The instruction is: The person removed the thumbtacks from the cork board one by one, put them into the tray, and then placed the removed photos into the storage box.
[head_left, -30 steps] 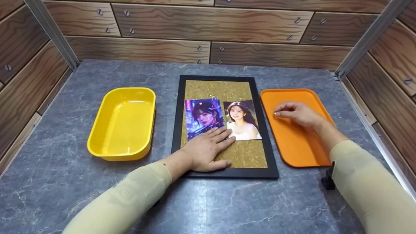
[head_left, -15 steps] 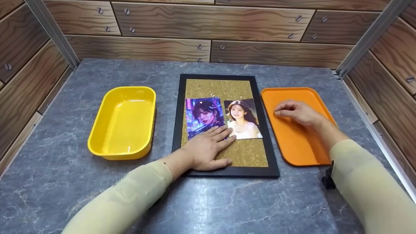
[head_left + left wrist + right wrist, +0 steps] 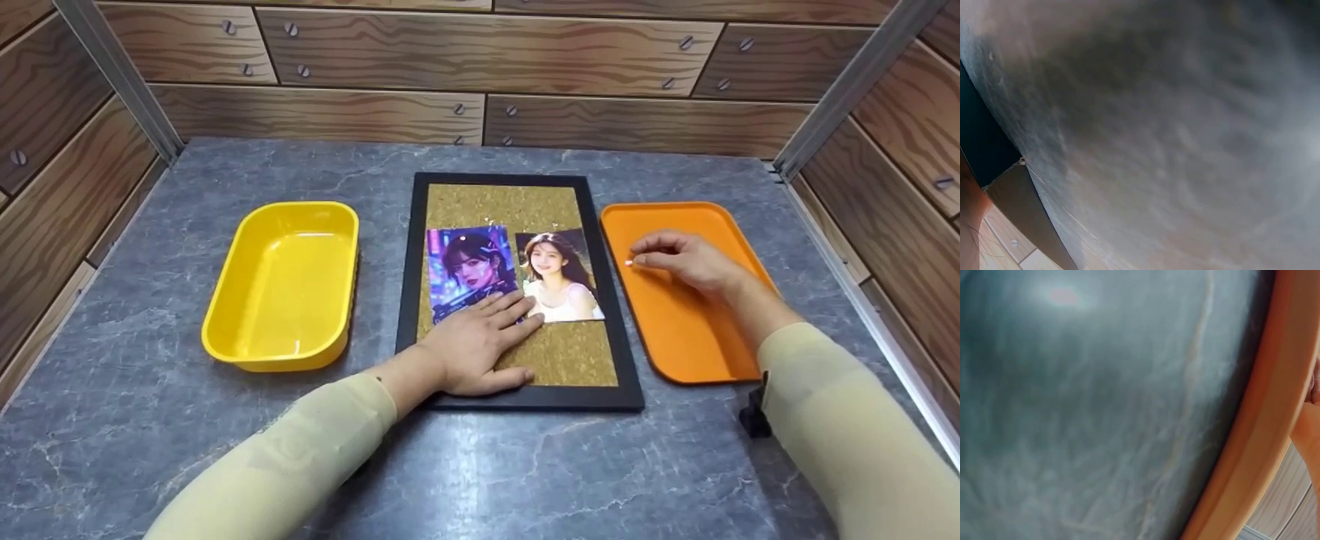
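Note:
In the head view my left hand [image 3: 480, 349] lies spread on the lower part of a black-framed cork board [image 3: 574, 360]. Its fingertips cover the bottom edge of a purple-blue portrait photo [image 3: 469, 266] and reach the corner of a second portrait photo [image 3: 562, 281]. Tiny shiny pins stand at the photos' top edges, too small to make out well. Over the orange tray [image 3: 675, 352], my right hand [image 3: 686, 259] pinches a small, whitish pushpin [image 3: 628, 262] between thumb and fingertips. Only a strip of that hand [image 3: 1311, 422] enters the right wrist view.
A yellow bin [image 3: 289, 292] stands left of the board on the grey marbled table [image 3: 517, 480]. Wood-patterned walls [image 3: 480, 56] with metal posts close off the back and sides. The left wrist view is mostly blurred tabletop [image 3: 1174, 169].
The left hand stays put on the board. The right hand's fingers shift slightly, and the whitish pin now sticks out farther from their tips.

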